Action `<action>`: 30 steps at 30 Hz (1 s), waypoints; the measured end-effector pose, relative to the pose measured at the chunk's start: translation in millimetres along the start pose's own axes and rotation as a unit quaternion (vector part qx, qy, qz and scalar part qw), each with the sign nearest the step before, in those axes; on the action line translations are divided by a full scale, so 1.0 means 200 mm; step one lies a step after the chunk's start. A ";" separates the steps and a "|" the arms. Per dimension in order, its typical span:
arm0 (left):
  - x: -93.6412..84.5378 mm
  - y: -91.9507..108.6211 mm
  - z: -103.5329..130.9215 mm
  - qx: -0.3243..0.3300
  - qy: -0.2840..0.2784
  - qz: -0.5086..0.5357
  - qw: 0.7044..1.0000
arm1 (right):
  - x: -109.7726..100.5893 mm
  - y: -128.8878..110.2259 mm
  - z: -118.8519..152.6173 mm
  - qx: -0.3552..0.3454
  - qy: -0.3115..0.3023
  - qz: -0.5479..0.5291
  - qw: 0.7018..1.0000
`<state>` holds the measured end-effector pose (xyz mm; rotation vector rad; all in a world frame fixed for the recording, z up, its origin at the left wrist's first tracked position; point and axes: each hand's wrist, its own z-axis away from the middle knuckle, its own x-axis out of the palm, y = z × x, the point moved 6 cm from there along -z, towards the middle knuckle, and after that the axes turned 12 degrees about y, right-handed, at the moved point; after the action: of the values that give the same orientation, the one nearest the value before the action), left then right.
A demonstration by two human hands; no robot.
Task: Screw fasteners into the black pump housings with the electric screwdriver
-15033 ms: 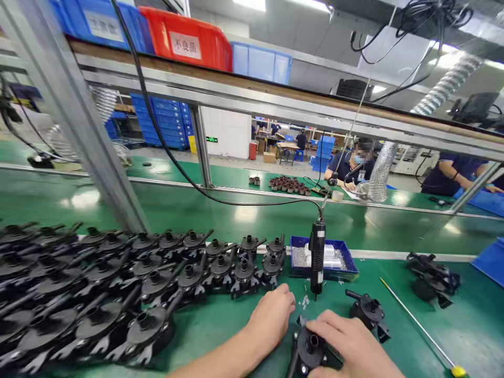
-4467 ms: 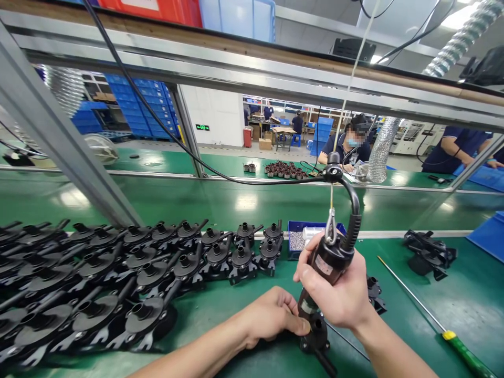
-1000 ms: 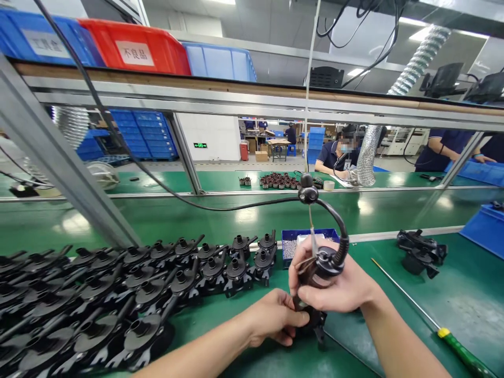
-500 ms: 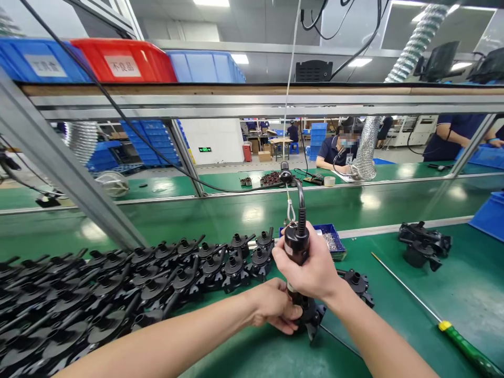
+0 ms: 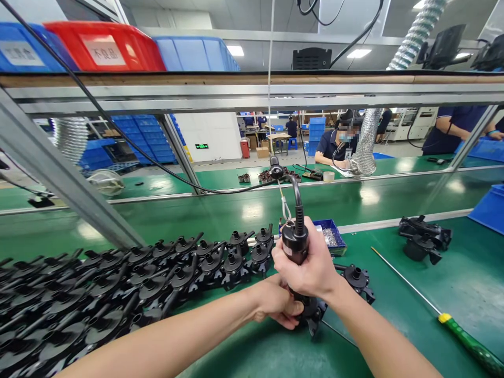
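My right hand (image 5: 315,268) is wrapped round a black electric screwdriver (image 5: 295,242), which stands upright with its cord leaving the top. Below it, my left hand (image 5: 277,303) is closed round a black plastic part (image 5: 314,317) on the bench, at the screwdriver's lower end. The fingers and the tool hide most of that part and the driver's tip. A thin rod (image 5: 339,334) sticks out to the right from behind the part. Just past my right wrist lies another black plastic part (image 5: 357,278).
Rows of similar black parts (image 5: 149,286) cover the left of the green bench (image 5: 397,325). A blue tray of screws (image 5: 333,236) sits behind my hands. On the right are a long green-handled screwdriver (image 5: 464,338) and more black parts (image 5: 421,241). Across the conveyor a person (image 5: 328,149) sits.
My view has shifted slightly, so the shelf and bins appear higher and further left. The screwdriver's top and hanging cord lean a little more to the left. Both hands keep their grips.
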<state>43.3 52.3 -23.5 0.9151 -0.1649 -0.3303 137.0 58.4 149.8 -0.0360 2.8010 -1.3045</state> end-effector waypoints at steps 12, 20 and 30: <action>0.02 0.08 0.09 -0.005 0.048 -0.026 0.998 | 0.02 0.03 0.01 0.053 -0.035 -0.046 0.997; 0.00 0.05 0.07 0.008 0.074 -0.029 0.997 | 0.03 0.06 0.01 0.081 -0.022 -0.127 0.988; -0.02 -0.01 0.10 0.096 0.083 -0.016 0.992 | 0.04 0.03 0.00 0.047 -0.044 -0.162 0.985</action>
<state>34.3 37.0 -11.8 1.1315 -0.0287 -0.2699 129.2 62.7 144.7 -0.5526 2.7361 -1.4531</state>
